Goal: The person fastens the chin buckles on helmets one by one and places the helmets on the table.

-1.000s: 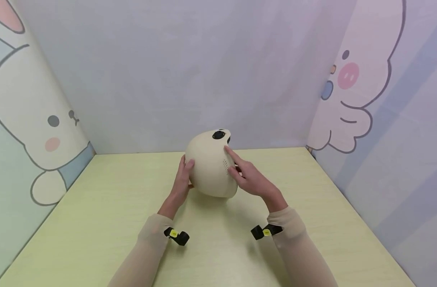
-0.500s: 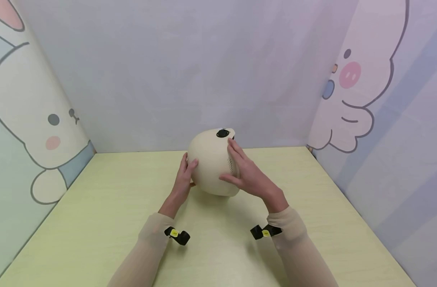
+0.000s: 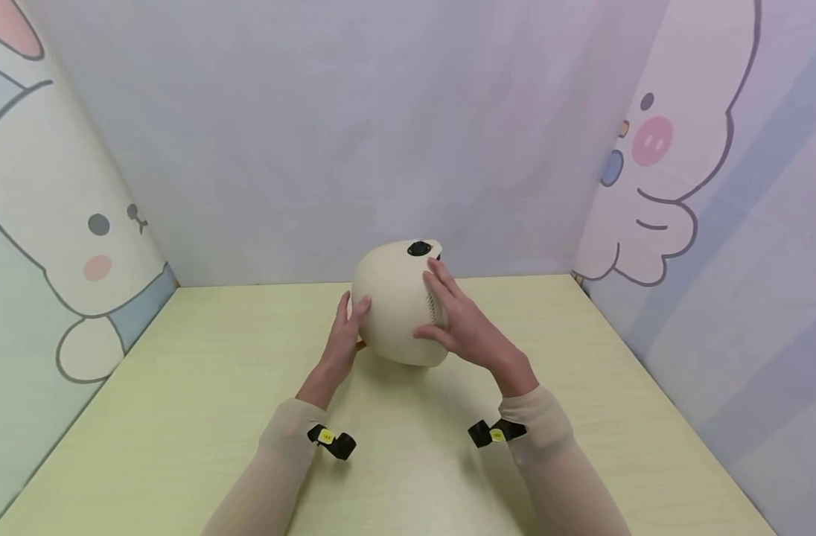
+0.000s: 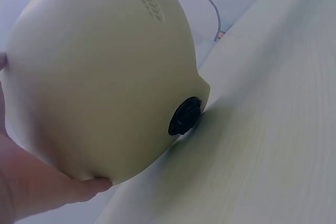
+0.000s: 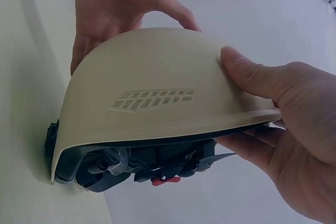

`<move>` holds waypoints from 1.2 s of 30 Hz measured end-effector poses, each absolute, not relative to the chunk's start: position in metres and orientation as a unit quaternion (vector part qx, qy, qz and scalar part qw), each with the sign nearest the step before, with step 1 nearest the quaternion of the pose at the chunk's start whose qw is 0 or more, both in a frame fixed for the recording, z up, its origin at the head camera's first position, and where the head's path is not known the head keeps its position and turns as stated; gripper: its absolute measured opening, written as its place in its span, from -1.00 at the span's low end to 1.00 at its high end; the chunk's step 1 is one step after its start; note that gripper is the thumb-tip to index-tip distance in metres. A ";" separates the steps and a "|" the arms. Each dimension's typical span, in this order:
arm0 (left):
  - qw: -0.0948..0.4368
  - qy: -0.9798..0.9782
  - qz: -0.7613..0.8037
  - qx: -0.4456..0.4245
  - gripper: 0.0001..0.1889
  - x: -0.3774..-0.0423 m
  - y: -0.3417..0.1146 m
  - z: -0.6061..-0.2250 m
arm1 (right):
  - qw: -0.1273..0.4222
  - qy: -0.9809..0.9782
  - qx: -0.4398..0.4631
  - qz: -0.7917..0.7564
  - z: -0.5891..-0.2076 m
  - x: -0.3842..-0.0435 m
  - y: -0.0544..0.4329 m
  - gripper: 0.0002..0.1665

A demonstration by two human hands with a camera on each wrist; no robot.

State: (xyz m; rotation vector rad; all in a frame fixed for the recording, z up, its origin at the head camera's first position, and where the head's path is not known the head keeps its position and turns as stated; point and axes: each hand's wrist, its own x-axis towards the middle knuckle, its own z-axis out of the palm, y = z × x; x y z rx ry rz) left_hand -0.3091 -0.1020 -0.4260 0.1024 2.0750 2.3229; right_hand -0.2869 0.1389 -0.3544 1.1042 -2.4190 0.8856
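A cream helmet is tipped on its side, crown to the left and open underside to the right. My left hand holds the crown from the left, thumb on the near surface. My right hand grips the opposite side; in the right wrist view its thumb lies on the shell and its fingers reach under the rim. A black dial sits at the far end, close over the table in the left wrist view. Slotted vents, dark inner straps and a red piece show from the right wrist.
The pale wood-look table runs back to a grey-lilac cloth wall. Side walls carry a cartoon rabbit and a cartoon pig. Black wrist cameras are strapped over the beige sleeves.
The helmet has shifted and turned slightly to the right. My right thumb has slid left onto the shell, and the right fingers have moved up near the dial. The left hand keeps its hold.
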 end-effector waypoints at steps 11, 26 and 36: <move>0.054 0.583 0.811 0.021 -0.15 -0.313 -0.098 -0.432 | 0.157 -0.837 0.388 0.353 -0.358 -0.286 0.139 0.16; -0.012 0.624 0.781 -0.012 -0.06 -0.309 -0.098 -0.423 | 0.171 -0.824 0.372 0.392 -0.361 -0.287 0.132 0.11; -0.032 0.650 0.759 0.000 -0.04 -0.306 -0.094 -0.418 | 0.180 -0.827 0.338 0.411 -0.361 -0.290 0.137 0.09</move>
